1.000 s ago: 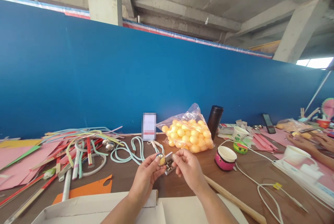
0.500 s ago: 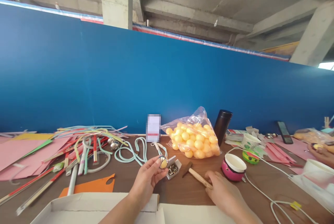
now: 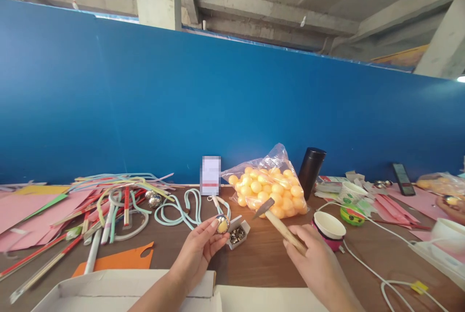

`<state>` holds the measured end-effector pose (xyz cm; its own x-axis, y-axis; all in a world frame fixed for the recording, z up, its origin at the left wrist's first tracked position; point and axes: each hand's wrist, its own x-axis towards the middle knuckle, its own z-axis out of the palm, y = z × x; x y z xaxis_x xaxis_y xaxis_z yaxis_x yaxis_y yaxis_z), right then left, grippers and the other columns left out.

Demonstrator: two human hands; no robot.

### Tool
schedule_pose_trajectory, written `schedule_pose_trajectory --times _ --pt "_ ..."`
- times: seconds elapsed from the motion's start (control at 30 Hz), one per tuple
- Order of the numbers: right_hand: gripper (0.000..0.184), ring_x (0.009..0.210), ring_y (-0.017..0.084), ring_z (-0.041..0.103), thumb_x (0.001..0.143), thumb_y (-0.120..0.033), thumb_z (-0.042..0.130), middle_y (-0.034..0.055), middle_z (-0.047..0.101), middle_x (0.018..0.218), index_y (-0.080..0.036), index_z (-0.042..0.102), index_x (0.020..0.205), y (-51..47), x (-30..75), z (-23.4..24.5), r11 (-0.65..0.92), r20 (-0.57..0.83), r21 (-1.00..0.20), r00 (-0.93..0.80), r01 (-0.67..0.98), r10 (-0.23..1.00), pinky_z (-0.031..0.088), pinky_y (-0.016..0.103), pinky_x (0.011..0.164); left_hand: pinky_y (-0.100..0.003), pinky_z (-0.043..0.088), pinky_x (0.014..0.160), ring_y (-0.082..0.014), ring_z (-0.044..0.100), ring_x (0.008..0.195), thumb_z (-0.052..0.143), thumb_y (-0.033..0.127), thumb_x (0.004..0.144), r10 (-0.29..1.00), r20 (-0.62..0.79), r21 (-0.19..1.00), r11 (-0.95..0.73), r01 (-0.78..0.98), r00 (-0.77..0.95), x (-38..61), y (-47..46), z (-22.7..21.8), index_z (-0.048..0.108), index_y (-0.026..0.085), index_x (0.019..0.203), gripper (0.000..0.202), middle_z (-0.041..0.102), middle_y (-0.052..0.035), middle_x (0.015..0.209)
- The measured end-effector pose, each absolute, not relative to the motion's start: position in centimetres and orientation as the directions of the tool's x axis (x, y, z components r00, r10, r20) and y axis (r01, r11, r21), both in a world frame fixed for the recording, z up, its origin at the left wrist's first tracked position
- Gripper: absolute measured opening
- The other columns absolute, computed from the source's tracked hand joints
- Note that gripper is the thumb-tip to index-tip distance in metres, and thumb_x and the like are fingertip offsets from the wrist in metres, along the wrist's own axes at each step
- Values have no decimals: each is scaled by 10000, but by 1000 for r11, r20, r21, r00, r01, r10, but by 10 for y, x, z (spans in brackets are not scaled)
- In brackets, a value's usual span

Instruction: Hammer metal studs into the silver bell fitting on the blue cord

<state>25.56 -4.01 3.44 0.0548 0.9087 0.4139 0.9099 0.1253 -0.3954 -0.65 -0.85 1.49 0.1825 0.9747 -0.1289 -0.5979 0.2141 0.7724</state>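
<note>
My left hand [image 3: 201,250] pinches a small round yellow ball in a silvery cap [image 3: 222,224] just above the brown table [image 3: 261,258]. Right beside it lies a small open box of metal tacks [image 3: 238,233]. My right hand [image 3: 312,256] grips the wooden handle of a small hammer [image 3: 278,221], whose dark head is raised and points toward a clear bag of orange balls [image 3: 267,187].
Coloured straws, pink paper and mint cords [image 3: 178,210] lie at left. A black flask [image 3: 311,169], pink cup [image 3: 329,227], white cable [image 3: 366,263] and phone [image 3: 403,179] sit at right. A white cardboard box [image 3: 119,292] lies nearest me. Another person's hand [image 3: 450,205] is at the far right.
My right hand left the ball, dropped to the table, took the hammer by its handle and has lifted it. My left hand has kept holding the ball.
</note>
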Motion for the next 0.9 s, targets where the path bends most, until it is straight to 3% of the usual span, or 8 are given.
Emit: schedule_pose_trajectory --times 0.1,0.27,0.43,0.5,0.67,0.9 --pt "209 798 186 616 853 -358 516 35 630 891 -241 579 1014 -42 248 35 298 499 -490 -16 819 866 492 277 724 -227 563 729 -153 677 762 677 249 762 979 -130 802 197 -564 157 -4 -10 17 634 119 1064 331 707 -94 899" --pt "296 929 209 616 881 -328 491 86 644 1040 -222 538 1153 -53 233 41 440 530 -545 -114 713 840 503 302 815 -225 562 706 -151 674 733 692 268 748 978 -150 829 203 -522 142 -2 -8 16 640 125 1066 352 710 -79 830" --pt "304 551 143 619 932 -363 363 41 688 808 -203 484 1161 -63 229 46 403 402 -652 -157 642 902 530 270 587 -232 558 695 -148 668 718 689 287 747 981 -138 839 188 -511 135 0 -10 17 641 123 1073 368 708 -77 828" --pt "316 541 136 621 947 -347 320 48 692 822 -200 494 1166 -63 229 46 418 387 -632 -201 653 900 533 268 581 -230 555 682 -145 665 702 691 294 743 982 -131 849 181 -496 135 1 -12 18 644 122 1071 373 708 -76 824" --pt "341 787 162 670 939 -274 344 83 679 998 -210 486 1242 -62 222 45 505 391 -559 -327 658 860 551 236 606 -235 546 679 -155 669 699 712 323 716 981 -133 865 185 -466 142 2 -13 18 642 123 1085 426 708 -72 771" --pt "346 885 195 664 936 -236 344 99 665 1046 -204 471 1255 -64 216 46 550 442 -458 -358 699 823 558 273 687 -239 532 665 -152 657 676 729 353 689 984 -113 871 165 -463 137 3 -13 21 660 117 1074 457 708 -78 755"
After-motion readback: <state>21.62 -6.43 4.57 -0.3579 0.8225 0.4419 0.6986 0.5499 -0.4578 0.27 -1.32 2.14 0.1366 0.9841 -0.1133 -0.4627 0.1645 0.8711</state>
